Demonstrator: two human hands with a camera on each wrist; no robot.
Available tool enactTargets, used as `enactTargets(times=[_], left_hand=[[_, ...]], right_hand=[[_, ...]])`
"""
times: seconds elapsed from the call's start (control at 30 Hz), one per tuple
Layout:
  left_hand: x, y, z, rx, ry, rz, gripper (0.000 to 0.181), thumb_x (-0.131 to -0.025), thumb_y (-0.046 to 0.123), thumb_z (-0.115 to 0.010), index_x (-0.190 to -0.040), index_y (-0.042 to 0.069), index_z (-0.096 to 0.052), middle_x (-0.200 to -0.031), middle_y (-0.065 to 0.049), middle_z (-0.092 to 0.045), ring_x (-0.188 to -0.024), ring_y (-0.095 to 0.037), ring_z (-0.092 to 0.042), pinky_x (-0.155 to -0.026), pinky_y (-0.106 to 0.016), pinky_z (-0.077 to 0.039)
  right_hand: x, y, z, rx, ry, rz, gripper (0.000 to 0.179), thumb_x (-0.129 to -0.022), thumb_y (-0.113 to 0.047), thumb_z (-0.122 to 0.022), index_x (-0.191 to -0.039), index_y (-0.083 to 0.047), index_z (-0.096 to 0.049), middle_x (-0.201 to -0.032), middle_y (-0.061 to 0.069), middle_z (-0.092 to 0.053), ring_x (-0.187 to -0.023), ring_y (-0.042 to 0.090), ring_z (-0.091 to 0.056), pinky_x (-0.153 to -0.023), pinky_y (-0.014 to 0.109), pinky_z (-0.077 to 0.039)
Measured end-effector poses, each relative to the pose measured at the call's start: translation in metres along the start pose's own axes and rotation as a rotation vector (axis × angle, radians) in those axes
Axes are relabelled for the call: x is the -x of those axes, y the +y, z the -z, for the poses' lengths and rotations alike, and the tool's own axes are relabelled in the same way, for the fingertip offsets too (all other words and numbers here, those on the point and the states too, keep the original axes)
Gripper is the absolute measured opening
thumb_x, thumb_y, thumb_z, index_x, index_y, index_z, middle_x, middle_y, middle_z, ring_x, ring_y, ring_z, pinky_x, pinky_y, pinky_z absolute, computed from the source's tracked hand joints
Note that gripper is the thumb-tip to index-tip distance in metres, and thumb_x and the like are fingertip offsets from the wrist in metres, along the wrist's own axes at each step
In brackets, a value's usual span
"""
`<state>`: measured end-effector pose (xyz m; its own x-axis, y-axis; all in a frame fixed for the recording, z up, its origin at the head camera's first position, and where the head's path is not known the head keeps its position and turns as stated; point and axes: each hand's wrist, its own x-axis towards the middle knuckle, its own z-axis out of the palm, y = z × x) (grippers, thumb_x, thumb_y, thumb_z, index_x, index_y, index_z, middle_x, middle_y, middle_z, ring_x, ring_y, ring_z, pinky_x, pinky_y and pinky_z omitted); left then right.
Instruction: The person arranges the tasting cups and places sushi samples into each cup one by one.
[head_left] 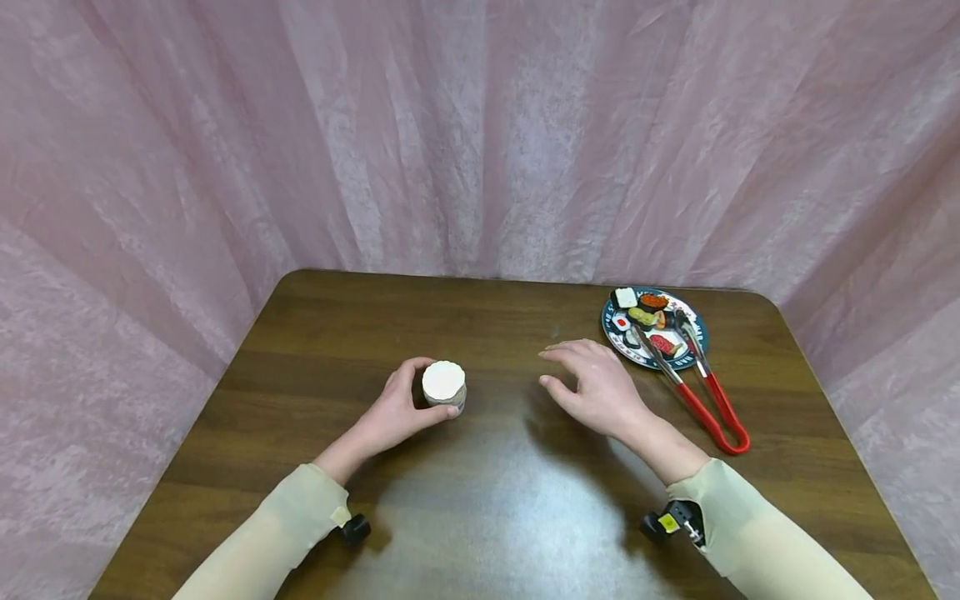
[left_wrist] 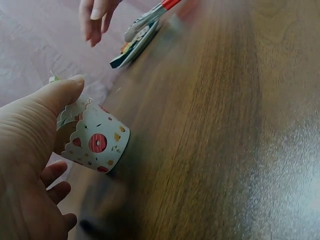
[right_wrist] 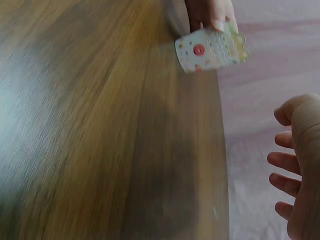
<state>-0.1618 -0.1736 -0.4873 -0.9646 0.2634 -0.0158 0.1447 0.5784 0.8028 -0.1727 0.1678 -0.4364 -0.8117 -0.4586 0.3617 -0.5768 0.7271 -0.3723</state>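
Note:
Between the thumb and fingers of my left hand (head_left: 397, 408) is a small stack of paper baking cups (head_left: 446, 392). Scalloped rims show at the top, and red doughnut prints mark the pale side of the outer cup (left_wrist: 102, 140). In the left wrist view the thumb lies across the rims, and the stack is close to the wooden table. My right hand (head_left: 596, 387) hovers to the right of the stack, its fingers loosely bent and holding nothing. It is nearest to the round plate and the tongs at its right.
At the back right, a blue-rimmed plate (head_left: 612, 335) carries several sushi pieces (head_left: 641, 317). Tongs with red handles (head_left: 712, 417) rest with their tips on it. The brown wooden table (head_left: 360, 308) ends at a pink curtain (head_left: 480, 150).

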Motion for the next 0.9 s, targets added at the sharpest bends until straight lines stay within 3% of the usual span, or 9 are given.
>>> enactTargets(times=[0.33,0.5,0.9], left_hand=[[-0.002,-0.003,-0.004,0.003,0.006,-0.047,0.08,-0.081,0.051,-0.085,-0.141,0.014,-0.047,-0.141,-0.005,-0.049,-0.134,-0.03,-0.039,-0.109,-0.058,-0.035],[-0.006,-0.002,-0.008,0.043,-0.038,-0.044,0.08,-0.082,0.056,-0.083,-0.142,0.019,-0.046,-0.143,-0.003,-0.045,-0.136,-0.028,-0.037,-0.109,-0.059,-0.034],[-0.01,0.003,-0.011,0.088,-0.072,-0.097,0.075,-0.082,0.04,-0.088,-0.142,0.015,-0.051,-0.148,-0.004,-0.044,-0.14,-0.029,-0.033,-0.113,-0.06,-0.028]], right_hand=[[-0.025,-0.032,-0.023,-0.115,-0.18,-0.016,0.061,-0.094,-0.05,-0.066,-0.145,-0.017,-0.058,-0.148,0.001,-0.054,-0.143,0.025,-0.039,-0.115,0.055,-0.028],[-0.034,-0.035,-0.035,-0.203,-0.245,0.004,0.07,-0.091,-0.052,-0.07,-0.151,-0.021,-0.051,-0.157,-0.002,-0.044,-0.15,0.022,-0.026,-0.118,0.056,-0.023],[-0.051,-0.036,-0.05,-0.353,-0.343,0.034,0.079,-0.083,-0.047,-0.082,-0.151,-0.019,-0.051,-0.163,0.004,-0.035,-0.155,0.031,-0.014,-0.117,0.062,-0.023]])
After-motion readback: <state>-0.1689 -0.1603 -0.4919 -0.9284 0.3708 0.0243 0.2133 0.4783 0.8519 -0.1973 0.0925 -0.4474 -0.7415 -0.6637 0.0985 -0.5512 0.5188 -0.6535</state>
